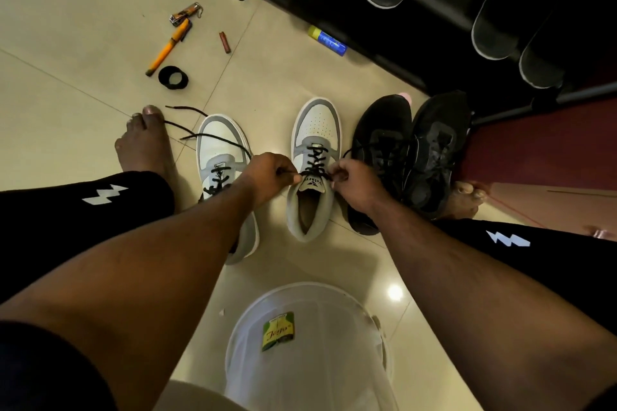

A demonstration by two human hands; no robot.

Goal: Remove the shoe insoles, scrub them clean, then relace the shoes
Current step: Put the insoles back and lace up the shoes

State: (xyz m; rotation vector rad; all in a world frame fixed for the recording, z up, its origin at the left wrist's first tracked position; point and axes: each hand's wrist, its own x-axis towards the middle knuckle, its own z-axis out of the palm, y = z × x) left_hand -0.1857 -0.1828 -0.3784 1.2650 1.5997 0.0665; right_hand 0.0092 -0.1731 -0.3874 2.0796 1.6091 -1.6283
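Note:
Two white and grey sneakers stand on the tiled floor. The right sneaker [314, 130] is laced with a black lace [315, 158] up to its top eyelets. My left hand [270, 172] pinches one end of that lace at the left of the tongue. My right hand [354, 178] pinches the other end at the right of the tongue. The left sneaker [220, 143] lies partly under my left forearm; its black lace trails loose across the floor towards my bare left foot [143, 143].
A pair of black shoes [410, 150] stands right of the sneakers. A black shoe rack [434, 10] with insoles fills the upper right. A pen [167, 47], nail clipper, black ring [173, 77] and blue tube [329, 40] lie on the floor. A translucent bucket [300, 344] sits near me.

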